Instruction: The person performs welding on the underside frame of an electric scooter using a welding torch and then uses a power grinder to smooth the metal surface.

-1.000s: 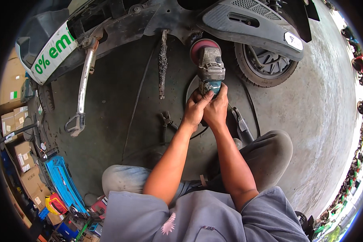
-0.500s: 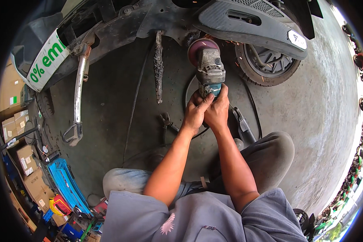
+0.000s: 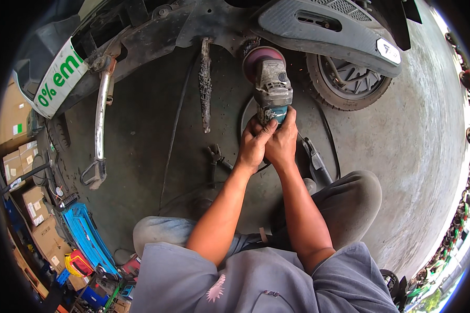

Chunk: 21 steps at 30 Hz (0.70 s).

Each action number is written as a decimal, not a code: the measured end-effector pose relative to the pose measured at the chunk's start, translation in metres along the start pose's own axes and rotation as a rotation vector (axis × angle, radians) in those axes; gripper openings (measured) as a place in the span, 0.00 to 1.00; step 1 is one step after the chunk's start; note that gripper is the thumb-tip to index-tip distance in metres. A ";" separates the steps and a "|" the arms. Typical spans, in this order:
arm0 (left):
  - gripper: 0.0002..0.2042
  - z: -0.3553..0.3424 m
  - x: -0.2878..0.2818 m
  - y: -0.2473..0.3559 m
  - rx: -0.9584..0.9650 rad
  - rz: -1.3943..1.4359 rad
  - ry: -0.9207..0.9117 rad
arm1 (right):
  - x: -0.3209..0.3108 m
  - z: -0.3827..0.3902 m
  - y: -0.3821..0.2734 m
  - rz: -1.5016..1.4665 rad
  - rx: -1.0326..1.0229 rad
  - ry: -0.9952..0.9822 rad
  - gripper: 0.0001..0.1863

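Both my hands are wrapped around the teal body of an angle grinder (image 3: 274,89), its worn grey head pointing away from me. My left hand (image 3: 252,143) grips from the left with its thumb across the body; my right hand (image 3: 282,136) closes on it from the right. At the grinder's far end a round reddish disc (image 3: 252,58) sits close to a rough, dark lump on the dark metal frame (image 3: 209,21) of a scooter-like vehicle. Whether disc and metal touch I cannot tell. A rusty, crusted rod (image 3: 206,86) hangs from the frame, left of the disc.
A kickstand (image 3: 101,115) reaches toward me at the left. The grey footboard panel (image 3: 324,31) and a wheel (image 3: 350,83) are at the far right. Cables and a tool with a grey handle (image 3: 318,161) lie on the floor. Cardboard boxes (image 3: 47,235) and a blue crate (image 3: 89,235) stand left.
Sparks flew from the disc toward the right half a second ago; almost none show now. The grinder has shifted very slightly away from me, still held in both hands.
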State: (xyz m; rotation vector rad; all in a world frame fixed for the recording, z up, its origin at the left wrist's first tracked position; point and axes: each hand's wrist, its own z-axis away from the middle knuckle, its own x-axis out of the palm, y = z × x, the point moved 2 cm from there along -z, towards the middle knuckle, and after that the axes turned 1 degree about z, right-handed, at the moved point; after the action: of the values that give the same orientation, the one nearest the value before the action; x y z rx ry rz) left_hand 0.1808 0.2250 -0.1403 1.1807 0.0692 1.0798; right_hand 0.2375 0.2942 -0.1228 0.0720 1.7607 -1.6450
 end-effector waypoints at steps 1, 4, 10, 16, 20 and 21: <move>0.17 0.000 -0.001 0.000 -0.005 -0.006 -0.003 | 0.001 0.000 0.001 -0.003 -0.006 -0.004 0.40; 0.18 -0.002 0.000 0.002 -0.005 -0.009 -0.023 | 0.001 0.000 0.003 0.027 -0.014 0.016 0.40; 0.18 -0.005 0.007 0.008 0.019 0.024 -0.014 | -0.002 -0.006 -0.006 -0.017 0.003 0.013 0.38; 0.19 -0.007 0.005 0.005 0.004 0.003 -0.030 | -0.004 -0.009 -0.006 -0.035 -0.005 0.004 0.37; 0.19 -0.006 0.009 0.007 0.002 0.022 -0.028 | -0.005 -0.010 -0.006 -0.032 -0.019 0.000 0.36; 0.18 -0.006 0.010 0.007 0.005 0.024 -0.024 | -0.005 -0.011 -0.004 -0.030 -0.022 -0.001 0.36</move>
State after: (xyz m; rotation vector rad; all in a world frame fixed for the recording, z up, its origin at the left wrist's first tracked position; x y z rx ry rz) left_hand 0.1783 0.2363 -0.1322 1.2011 0.0389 1.0873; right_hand 0.2348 0.3051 -0.1174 0.0353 1.7863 -1.6462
